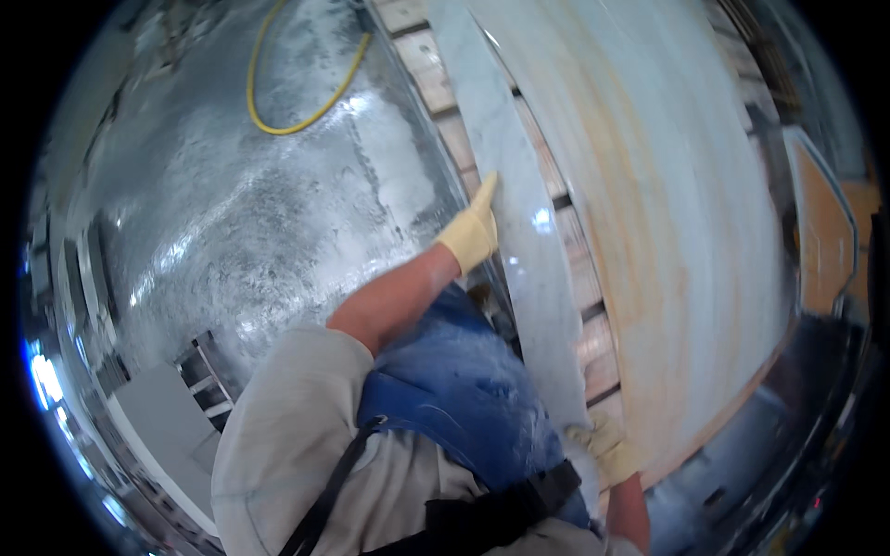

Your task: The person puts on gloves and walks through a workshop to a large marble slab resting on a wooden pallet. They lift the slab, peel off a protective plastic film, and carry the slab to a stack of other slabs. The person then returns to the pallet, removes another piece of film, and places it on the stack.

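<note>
A long narrow strip of pale grey stone (519, 204) stands on its edge and runs from the top of the view down to my body. My left hand (474, 230), in a yellow glove, presses flat against the strip's left face partway up. My right hand (607, 447), also in a yellow glove, grips the strip's near end low down. Behind the strip lies a large pale slab with rusty orange veins (649, 185). My blue apron (454, 389) is close against the strip.
Wooden slats (579, 278) show between the strip and the big slab. The floor (260, 213) on the left is wet and shiny. A yellow hose (278, 120) loops across it at the top. A grey slab piece (162, 422) lies at lower left.
</note>
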The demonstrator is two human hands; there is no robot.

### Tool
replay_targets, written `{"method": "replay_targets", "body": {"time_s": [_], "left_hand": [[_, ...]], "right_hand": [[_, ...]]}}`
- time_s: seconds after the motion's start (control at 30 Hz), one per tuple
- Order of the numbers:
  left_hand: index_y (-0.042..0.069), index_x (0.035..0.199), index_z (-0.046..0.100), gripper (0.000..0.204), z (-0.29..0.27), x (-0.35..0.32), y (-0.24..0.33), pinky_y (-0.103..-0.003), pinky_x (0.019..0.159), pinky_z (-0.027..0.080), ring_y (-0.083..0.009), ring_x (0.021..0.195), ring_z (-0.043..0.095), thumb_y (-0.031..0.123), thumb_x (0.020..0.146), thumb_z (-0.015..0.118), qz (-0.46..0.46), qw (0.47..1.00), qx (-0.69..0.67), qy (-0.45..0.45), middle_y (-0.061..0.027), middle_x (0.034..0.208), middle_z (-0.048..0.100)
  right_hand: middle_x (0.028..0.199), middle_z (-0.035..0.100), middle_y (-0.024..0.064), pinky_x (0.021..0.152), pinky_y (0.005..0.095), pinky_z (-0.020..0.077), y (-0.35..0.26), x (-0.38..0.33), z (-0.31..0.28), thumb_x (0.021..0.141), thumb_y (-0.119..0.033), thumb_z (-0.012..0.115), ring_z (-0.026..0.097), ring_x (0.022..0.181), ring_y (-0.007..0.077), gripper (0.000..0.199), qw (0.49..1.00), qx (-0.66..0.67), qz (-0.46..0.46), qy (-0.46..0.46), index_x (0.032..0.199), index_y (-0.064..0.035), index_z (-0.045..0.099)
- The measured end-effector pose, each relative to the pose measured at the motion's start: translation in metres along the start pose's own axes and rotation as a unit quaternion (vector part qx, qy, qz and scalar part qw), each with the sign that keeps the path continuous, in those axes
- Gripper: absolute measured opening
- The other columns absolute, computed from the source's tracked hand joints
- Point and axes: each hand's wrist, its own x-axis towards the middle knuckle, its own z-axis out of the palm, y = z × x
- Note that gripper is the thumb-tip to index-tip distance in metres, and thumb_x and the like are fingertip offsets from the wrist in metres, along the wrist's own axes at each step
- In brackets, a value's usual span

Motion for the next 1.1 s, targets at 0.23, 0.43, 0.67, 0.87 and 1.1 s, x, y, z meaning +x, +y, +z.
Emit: {"method": "replay_targets", "body": {"time_s": [0.23,0.43,0.67,0.87,1.1], "left_hand": [[0.014,0.148,0.056,0.089,-0.036,0.015,0.020,-0.051,0.119,0.038,-0.0302,0.138,0.052,0.083,0.091,0.047,-0.114,0.948,-0.293,0.046,-0.0087,0.148,0.060],[0.018,0.156,0.045,0.093,0.031,-0.011,-0.035,-0.056,0.121,0.029,-0.0344,0.145,0.041,0.085,0.092,0.041,0.061,0.963,0.053,0.256,-0.0077,0.159,0.047],[0.014,0.149,0.052,0.091,-0.045,-0.058,-0.060,-0.048,0.120,0.037,-0.0308,0.136,0.050,0.085,0.091,0.045,0.138,0.969,0.102,0.177,-0.0095,0.149,0.056],[0.013,0.153,0.047,0.089,-0.104,-0.061,0.015,-0.047,0.124,0.031,-0.0310,0.142,0.046,0.080,0.095,0.045,0.186,0.969,-0.004,0.163,-0.0127,0.155,0.051],[0.013,0.155,0.048,0.090,-0.190,-0.049,0.036,-0.044,0.125,0.029,-0.0292,0.145,0.043,0.080,0.096,0.043,0.161,0.933,-0.012,0.323,-0.0081,0.158,0.049]], "right_hand": [[0.068,0.066,0.0010,0.058,0.0299,0.0475,-0.027,-0.004,0.027,0.094,-0.013,0.073,0.060,0.062,0.0111,0.012,0.993,-0.117,0.012,0.031,0.098,-0.0025,0.077],[0.106,0.076,0.0174,0.086,0.0394,0.0553,-0.023,-0.015,-0.025,0.094,-0.014,0.071,0.073,0.099,0.0338,0.038,0.975,-0.219,-0.018,0.038,0.131,-0.0070,0.069],[0.090,0.075,0.0171,0.077,0.0370,0.0557,0.074,0.025,-0.052,0.091,-0.016,0.074,0.072,0.081,0.0224,0.026,0.986,-0.157,-0.061,-0.006,0.114,-0.0036,0.075],[0.088,0.074,0.0179,0.075,0.0385,0.0556,-0.006,0.014,-0.037,0.087,-0.015,0.074,0.072,0.080,0.0274,0.026,0.961,-0.271,-0.053,0.003,0.110,-0.0038,0.076],[0.092,0.076,0.0178,0.073,0.0397,0.0557,-0.047,0.090,-0.091,0.083,-0.025,0.081,0.072,0.077,0.0307,0.036,0.939,-0.336,0.017,-0.065,0.113,-0.0044,0.076]]}}
